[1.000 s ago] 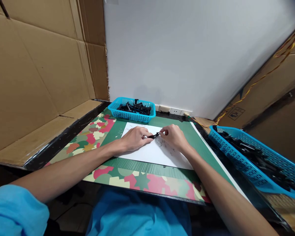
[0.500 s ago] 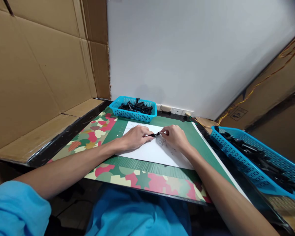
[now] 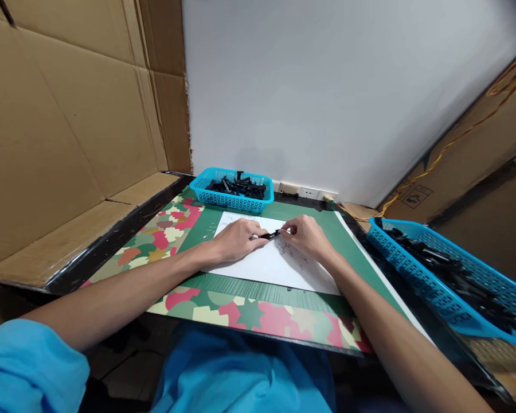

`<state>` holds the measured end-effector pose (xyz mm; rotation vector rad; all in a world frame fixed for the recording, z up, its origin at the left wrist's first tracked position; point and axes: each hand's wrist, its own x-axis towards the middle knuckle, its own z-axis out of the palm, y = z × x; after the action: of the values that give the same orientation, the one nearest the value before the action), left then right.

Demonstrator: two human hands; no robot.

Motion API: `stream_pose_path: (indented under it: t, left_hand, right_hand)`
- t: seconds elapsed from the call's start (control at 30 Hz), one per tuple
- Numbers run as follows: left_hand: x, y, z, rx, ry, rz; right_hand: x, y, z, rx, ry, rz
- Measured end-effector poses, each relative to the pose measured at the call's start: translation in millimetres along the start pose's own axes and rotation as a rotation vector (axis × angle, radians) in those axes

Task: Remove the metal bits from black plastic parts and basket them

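Observation:
Between thumb and fingers, my left hand (image 3: 239, 240) pinches one end of a small black plastic part (image 3: 272, 234), low over a white sheet (image 3: 258, 268). At the part's other end is my right hand (image 3: 306, 234), its thumb and fingertips pinched together. Whatever sits in those right fingertips is too small to name. Tiny dark bits (image 3: 296, 255) lie scattered on the sheet beneath my right hand, and more show near its far edge.
A blue basket (image 3: 232, 202) of black plastic parts stands at the back of the green mat (image 3: 322, 215). Another blue basket (image 3: 430, 292) with similar parts is at the right. Cardboard (image 3: 69, 115) walls the left side; sockets (image 3: 309, 194) and a yellow cable (image 3: 438, 163) lie behind.
Both hands keep their places at the black part, with only a slight shift of the right hand. The whole view has moved a little.

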<state>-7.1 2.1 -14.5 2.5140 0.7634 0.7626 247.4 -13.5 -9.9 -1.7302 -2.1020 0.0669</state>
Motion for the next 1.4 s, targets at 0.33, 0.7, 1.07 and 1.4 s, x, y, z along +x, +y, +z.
stream_pose_path:
  t: [0.33,0.7,1.07,1.4]
  left_hand:
    - [-0.3,2.9,-1.2,0.017,0.015,0.011]
    - [-1.1,2.8,2.4,0.133,-0.035,0.106]
    - [-2.1,1.6,4.2,0.158,-0.045,0.105]
    - [-1.8,1.9,4.9,0.098,-0.034,0.083]
  right_hand:
    - [2.1,7.3,-14.5,0.109,0.017,-0.062]
    - [1.8,0.9,-17.6,0.239,0.127,-0.070]
    - [-1.2,-4.5,-9.7,0.026,-0.010,-0.071]
    - [-0.5,0.9,-4.6,0.008,-0.026,-0.084]
